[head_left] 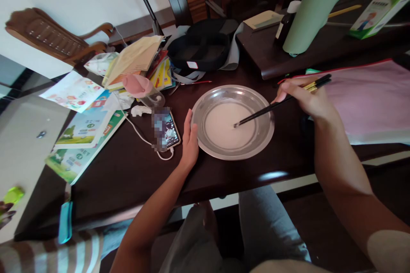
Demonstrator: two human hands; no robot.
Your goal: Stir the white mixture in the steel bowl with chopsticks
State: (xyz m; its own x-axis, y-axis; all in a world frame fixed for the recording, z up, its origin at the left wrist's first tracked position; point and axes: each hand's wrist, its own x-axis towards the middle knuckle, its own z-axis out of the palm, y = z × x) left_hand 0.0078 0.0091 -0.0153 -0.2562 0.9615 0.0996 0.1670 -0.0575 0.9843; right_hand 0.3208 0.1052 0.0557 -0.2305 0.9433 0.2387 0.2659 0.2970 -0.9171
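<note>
At centre, pale liquid (221, 130) could slop from the metal bowl (264, 132) if chopsticks (262, 113) clamped in the right hand (306, 99) jerk; the left hand (191, 143), fingers extended, merely braces it.

Right fingers (284, 88) hold chopsticks (264, 113); left fingers (188, 121) touch a bowl (235, 154).

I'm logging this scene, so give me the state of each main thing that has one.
Metal dish: upright, partly filled
Whitish liquid: contained in the dish
Left hand: open, against the rim
Right hand: closed on chopsticks
Chopsticks: slanted, tips at the liquid
Phone: screen lit, cable plugged in
Pink-lidded container: closed
Dark bottle: upright, capped
Black bag: appears open
</note>
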